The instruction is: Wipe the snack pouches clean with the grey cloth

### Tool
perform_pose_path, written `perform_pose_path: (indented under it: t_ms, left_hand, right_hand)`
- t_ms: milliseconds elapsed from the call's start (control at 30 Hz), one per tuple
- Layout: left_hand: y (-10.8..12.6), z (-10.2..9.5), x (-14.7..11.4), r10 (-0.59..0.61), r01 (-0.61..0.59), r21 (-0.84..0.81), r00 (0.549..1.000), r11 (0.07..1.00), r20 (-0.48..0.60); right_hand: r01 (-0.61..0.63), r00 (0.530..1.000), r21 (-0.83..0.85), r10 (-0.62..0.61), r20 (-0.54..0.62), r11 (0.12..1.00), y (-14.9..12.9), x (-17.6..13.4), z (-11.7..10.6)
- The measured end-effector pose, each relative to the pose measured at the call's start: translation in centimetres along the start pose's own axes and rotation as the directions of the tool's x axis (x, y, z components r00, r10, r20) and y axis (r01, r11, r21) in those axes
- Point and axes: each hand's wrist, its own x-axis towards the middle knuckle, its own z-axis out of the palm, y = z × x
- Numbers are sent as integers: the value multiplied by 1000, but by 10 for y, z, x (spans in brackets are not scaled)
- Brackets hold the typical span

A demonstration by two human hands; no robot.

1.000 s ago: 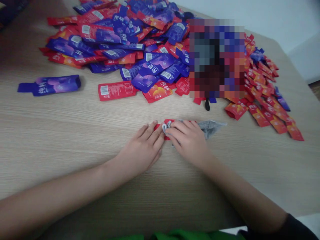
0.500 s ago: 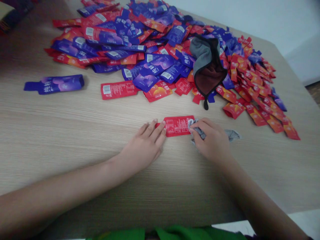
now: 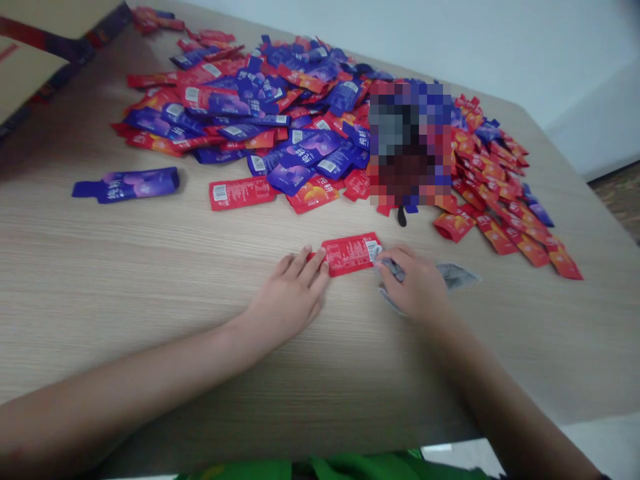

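Note:
A red pouch [image 3: 352,255] with white print and a barcode lies flat on the wooden table [image 3: 165,273]. The outstretched fingers of my left hand [image 3: 295,288] press on its narrow left end. At the pouch's right end, my right hand [image 3: 414,281] is closed around a grey cloth [image 3: 454,275], whose edge touches or nearly touches the pouch near the barcode. Part of the cloth trails out to the right of that hand; the rest is hidden in the fingers.
Behind my hands spreads a large pile of red and purple pouches [image 3: 313,143]. One purple pouch [image 3: 140,185] and another red pouch [image 3: 243,193] lie apart on the left. A pixelated patch covers a dark item in the pile. At the far left stands an open cardboard box [image 3: 30,73].
My right hand and the cloth have slid slightly left and down off the pouch's right end, uncovering the barcode. The left hand stays on the pouch. The camera has shifted, showing more box.

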Motion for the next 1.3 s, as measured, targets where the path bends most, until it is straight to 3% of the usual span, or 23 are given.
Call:
perform_pose_path:
  t_ms: [167, 333, 433, 500, 600, 700, 867, 1167, 1300]
  left_hand:
    - [3, 1, 5, -21, 22, 7, 999, 1000, -35]
    - [13, -21, 5, -71, 69, -42, 997, 997, -31]
    - [12, -42, 7, -9, 19, -216, 999, 976, 48]
    - [5, -47, 16, 47, -41, -272, 999, 961, 16]
    - [-13, -35, 40, 197, -219, -193, 972, 956, -128]
    - [-29, -8, 65, 355, -365, -173, 931, 915, -84]
    - [-38, 16, 75, 217, -221, -154, 975, 963, -46]
    - [-34, -5, 53, 41, -38, 42, 997, 998, -71]
    - [-29, -2, 44, -11, 15, 51, 996, 999, -90]
  right_hand:
    - [-157, 987, 58, 159, -27, 986, 6, 2, -17]
    - [-114, 993, 97, 116, -23, 989, -4, 4, -13]
    - [-104, 991, 164, 115, -64, 981, 0, 5, -11]
    - [-102, 988, 200, 123, -95, 974, 4, 5, -13]
    - [-99, 986, 229, 127, -112, 969, 8, 4, -16]
    - [-99, 986, 243, 128, -107, 965, 10, 1, -16]
    - [-128, 982, 264, 159, -99, 956, 14, -4, -16]
    - [-133, 982, 277, 164, -91, 952, 16, -6, -19]
    - [-126, 983, 284, 159, -97, 951, 15, -7, -20]
